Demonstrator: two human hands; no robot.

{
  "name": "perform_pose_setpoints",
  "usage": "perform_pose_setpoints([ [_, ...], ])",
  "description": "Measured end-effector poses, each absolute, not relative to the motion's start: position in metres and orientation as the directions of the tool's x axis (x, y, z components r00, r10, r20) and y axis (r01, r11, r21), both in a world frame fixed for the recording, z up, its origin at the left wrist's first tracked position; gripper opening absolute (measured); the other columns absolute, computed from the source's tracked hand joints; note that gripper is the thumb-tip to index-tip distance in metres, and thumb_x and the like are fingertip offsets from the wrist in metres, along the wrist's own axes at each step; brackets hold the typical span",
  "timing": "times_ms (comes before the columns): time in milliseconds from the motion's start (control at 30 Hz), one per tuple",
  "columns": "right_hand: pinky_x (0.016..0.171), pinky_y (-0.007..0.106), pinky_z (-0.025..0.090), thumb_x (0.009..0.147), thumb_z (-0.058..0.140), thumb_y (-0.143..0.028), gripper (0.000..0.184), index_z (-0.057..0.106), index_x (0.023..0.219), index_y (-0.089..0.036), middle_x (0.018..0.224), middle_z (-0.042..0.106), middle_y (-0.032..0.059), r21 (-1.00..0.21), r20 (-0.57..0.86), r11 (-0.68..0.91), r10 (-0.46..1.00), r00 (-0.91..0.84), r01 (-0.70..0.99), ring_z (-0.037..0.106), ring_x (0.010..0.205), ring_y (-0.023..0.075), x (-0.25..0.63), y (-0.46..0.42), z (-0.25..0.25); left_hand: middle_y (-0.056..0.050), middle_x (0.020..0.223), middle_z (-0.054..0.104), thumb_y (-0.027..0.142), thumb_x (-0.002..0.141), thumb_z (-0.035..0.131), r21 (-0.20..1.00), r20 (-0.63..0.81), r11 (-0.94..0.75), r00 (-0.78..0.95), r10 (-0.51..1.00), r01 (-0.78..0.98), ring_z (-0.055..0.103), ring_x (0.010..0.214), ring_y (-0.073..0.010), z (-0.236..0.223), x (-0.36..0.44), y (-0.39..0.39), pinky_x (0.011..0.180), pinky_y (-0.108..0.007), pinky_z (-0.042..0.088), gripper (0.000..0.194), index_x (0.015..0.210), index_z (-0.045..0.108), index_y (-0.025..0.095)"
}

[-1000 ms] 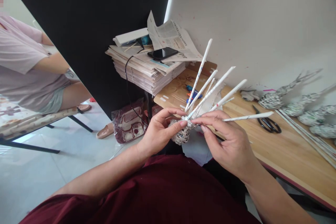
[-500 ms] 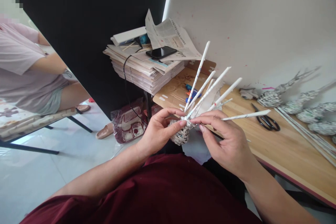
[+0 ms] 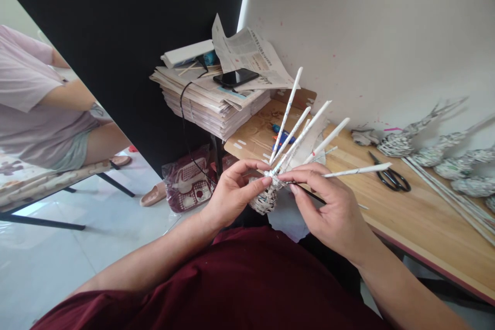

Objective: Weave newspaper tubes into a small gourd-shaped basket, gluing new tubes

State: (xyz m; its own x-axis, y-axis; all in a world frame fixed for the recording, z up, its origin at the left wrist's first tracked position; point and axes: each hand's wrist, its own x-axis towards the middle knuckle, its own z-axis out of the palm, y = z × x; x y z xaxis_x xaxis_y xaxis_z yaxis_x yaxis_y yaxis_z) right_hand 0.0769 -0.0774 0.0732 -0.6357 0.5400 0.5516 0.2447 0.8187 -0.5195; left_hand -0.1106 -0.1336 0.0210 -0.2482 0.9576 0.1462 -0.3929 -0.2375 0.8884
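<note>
A small woven piece of rolled newspaper (image 3: 264, 201) is held above my lap, its rounded end low and several white paper tubes (image 3: 297, 134) fanning up and right from its top. My left hand (image 3: 235, 191) is closed round its neck, with the thumb pressed on the weave. My right hand (image 3: 328, 206) pinches a thin paper strip (image 3: 286, 182) at the right side of the neck between thumb and fingers. One paper tube (image 3: 358, 170) sticks out to the right past the right hand's knuckles. Fingers hide part of the weave.
Scissors (image 3: 392, 178), loose paper tubes (image 3: 444, 196) and several finished woven pieces (image 3: 398, 143) lie on the wooden table (image 3: 371, 211). Behind are a newspaper stack (image 3: 216, 108), a phone (image 3: 235, 78) and a glue gun (image 3: 282, 140). At left sits another person (image 3: 50, 98).
Both hands stay at the neck of the woven piece. The fanned tubes have tipped slightly down and left, and the view has shifted a little.
</note>
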Motion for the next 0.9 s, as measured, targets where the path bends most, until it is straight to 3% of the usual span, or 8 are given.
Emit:
perform_pose_setpoints([
  [300,0.098,0.042,0.053,0.092,0.059,-0.006,0.033,0.07,0.116,-0.026,0.111,0.071,0.0042,-0.518,0.546,0.817,0.543,-0.638,0.253,0.067,0.108,0.0213,0.076,-0.077,0.071,-0.002,0.096,0.073,0.024,0.078,0.086,0.87,0.159,-0.239,-0.214,0.964,-0.432,0.065,0.079,-0.0103,0.018,-0.111,-0.133,0.074,-0.022,0.053,0.023,0.098,0.076,0.019],
  [500,0.097,0.039,0.054,0.093,0.057,-0.005,0.034,0.07,0.118,-0.024,0.111,0.07,0.0057,-0.512,0.554,0.828,0.523,-0.648,0.231,0.067,0.107,0.0209,0.075,-0.076,0.067,0.0,0.088,0.072,0.023,0.079,0.086,0.839,0.092,-0.175,-0.183,0.979,-0.515,0.064,0.078,-0.0092,0.014,-0.111,-0.134,0.074,-0.02,0.052,0.024,0.1,0.075,0.018],
  [700,0.101,0.039,0.054,0.093,0.057,-0.004,0.038,0.07,0.121,-0.026,0.114,0.069,0.0066,-0.502,0.593,0.836,0.518,-0.616,0.219,0.065,0.115,0.0216,0.077,-0.076,0.064,0.0,0.095,0.072,0.02,0.077,0.086,0.776,0.03,-0.119,-0.153,0.988,-0.619,0.065,0.084,-0.0085,0.014,-0.11,-0.134,0.08,-0.018,0.052,0.026,0.101,0.074,0.019],
  [900,0.096,0.036,0.056,0.092,0.062,-0.008,0.028,0.064,0.113,-0.026,0.118,0.066,0.0058,-0.69,0.563,0.706,0.663,-0.493,0.162,0.067,0.111,0.0208,0.082,-0.077,0.049,-0.001,0.093,0.074,0.019,0.08,0.083,0.72,-0.03,-0.031,-0.076,0.997,-0.694,0.068,0.081,-0.0119,0.007,-0.111,-0.132,0.073,-0.022,0.055,0.026,0.103,0.07,0.02],
])
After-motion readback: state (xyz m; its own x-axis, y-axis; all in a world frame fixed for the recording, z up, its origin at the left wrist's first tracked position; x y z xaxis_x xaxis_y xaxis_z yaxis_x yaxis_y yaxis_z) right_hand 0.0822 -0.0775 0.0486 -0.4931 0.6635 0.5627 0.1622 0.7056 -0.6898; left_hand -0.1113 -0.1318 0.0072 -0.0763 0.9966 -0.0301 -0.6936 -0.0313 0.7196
